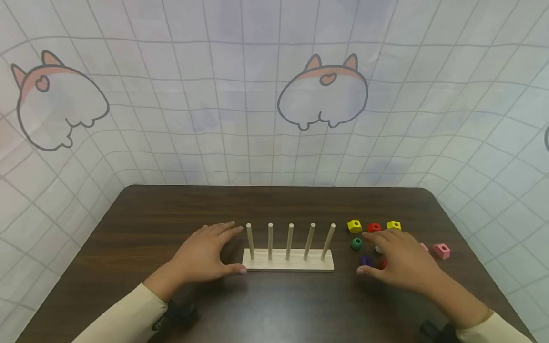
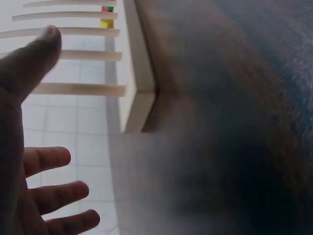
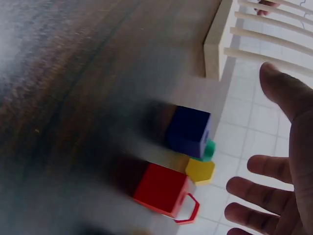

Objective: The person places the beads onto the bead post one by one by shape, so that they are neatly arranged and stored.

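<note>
A pale wooden peg stand (image 1: 288,266) with several upright dowels stands in the middle of the dark table. My left hand (image 1: 203,255) is just left of it, fingers spread, holding nothing; in the left wrist view the thumb (image 2: 41,56) shows in front of the dowels. Over the group of coloured beads at the right hovers my right hand (image 1: 403,259), its fingers apart and nothing held. Near its thumb lie a dark blue bead (image 3: 189,131) and a red bead (image 3: 162,190). A green bead (image 1: 356,244) and a yellow bead (image 1: 354,226) sit just beyond. The hand partly hides other beads.
Farther right lies a pink bead (image 1: 442,250); another yellow bead (image 1: 394,225) and a red one (image 1: 373,227) are behind the right hand. A white cloth (image 1: 274,143) with grid lines and cartoon drawings surrounds the table (image 1: 188,205) at the back and sides.
</note>
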Motion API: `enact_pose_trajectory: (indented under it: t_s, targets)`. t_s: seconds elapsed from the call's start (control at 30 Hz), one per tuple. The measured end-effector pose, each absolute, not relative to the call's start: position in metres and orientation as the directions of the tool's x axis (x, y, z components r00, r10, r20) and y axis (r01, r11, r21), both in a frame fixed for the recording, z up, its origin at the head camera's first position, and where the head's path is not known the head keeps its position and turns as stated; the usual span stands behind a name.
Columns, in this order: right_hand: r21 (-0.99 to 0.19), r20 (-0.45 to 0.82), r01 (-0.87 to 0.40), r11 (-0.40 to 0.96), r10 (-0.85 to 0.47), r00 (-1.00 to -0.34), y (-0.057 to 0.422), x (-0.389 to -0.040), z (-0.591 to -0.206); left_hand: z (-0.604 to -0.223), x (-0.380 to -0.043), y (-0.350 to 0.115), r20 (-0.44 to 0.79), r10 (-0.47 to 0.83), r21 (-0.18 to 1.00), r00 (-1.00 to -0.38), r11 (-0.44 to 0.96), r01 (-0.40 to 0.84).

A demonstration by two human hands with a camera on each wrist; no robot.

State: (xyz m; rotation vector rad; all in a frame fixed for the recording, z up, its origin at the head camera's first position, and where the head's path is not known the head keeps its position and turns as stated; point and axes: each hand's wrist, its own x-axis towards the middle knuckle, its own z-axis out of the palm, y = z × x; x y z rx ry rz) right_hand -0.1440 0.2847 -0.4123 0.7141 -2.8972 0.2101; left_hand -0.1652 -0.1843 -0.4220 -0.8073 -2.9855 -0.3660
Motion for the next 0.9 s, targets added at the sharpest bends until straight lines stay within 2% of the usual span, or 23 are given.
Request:
enact_pose_trajectory:
  t_s: [0.23,0.53,0.73,0.9]
  targets:
    - [-0.081,0.191,-0.515,0.853,-0.494,-0.848,0.287,-0.146,-0.427,-0.443,-0.171,-0.176,0.127,0.549,0.265,-0.826,0.784,0.561]
    - [-0.03,0.233,-0.597,0.802,-0.575,-0.784,0.286,-0.149,-0.438,-0.453,-0.173,-0.168,0.118,0.552,0.313,-0.826,0.768,0.558]
    - [-0.018,0.239,-0.602,0.799,-0.581,-0.778,0.284,-0.15,-0.439,-0.452,-0.172,-0.167,0.12,0.539,0.319,-0.833,0.774,0.547]
    - [-0.055,0.253,-0.579,0.813,-0.55,-0.796,0.279,-0.151,-0.436,-0.451,-0.173,-0.166,0.102,0.532,0.345,-0.841,0.773,0.532]
